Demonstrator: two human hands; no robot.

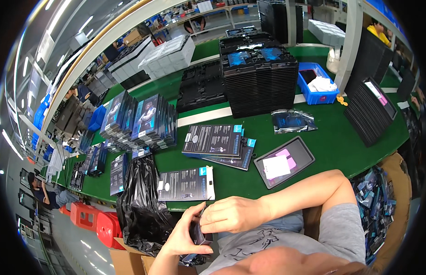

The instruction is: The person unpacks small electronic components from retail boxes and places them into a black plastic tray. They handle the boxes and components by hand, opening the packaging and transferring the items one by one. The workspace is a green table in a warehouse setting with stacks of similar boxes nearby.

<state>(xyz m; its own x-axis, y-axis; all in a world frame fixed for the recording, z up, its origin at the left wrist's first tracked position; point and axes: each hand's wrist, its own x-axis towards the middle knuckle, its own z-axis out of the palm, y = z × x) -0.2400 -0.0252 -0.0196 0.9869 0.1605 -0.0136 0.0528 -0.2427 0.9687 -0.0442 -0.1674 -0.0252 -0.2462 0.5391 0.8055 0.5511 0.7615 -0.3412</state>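
Close to my body, below the table's front edge, my left hand (183,234) grips a dark box (201,236) seen nearly end-on. Its thumb lies along the lower end, with the fingers on the far side. My right hand (231,214) is curled over the top of the same box; its fingertips are partly hidden there. Just beyond lies a flat dark printed box (185,184) at the table edge. Behind it, more printed boxes (213,140) overlap in a small pile. A black tray (306,161) with pink pieces and a white card (276,167) lies to the right.
Printed boxes stand in stacks (146,119) at left, above a black plastic bag (142,197). Black trays (259,87) rise in a tall stack at the back, beside a blue bin (320,98). A carton (398,183) of packages stands right; red stools (107,229) left.
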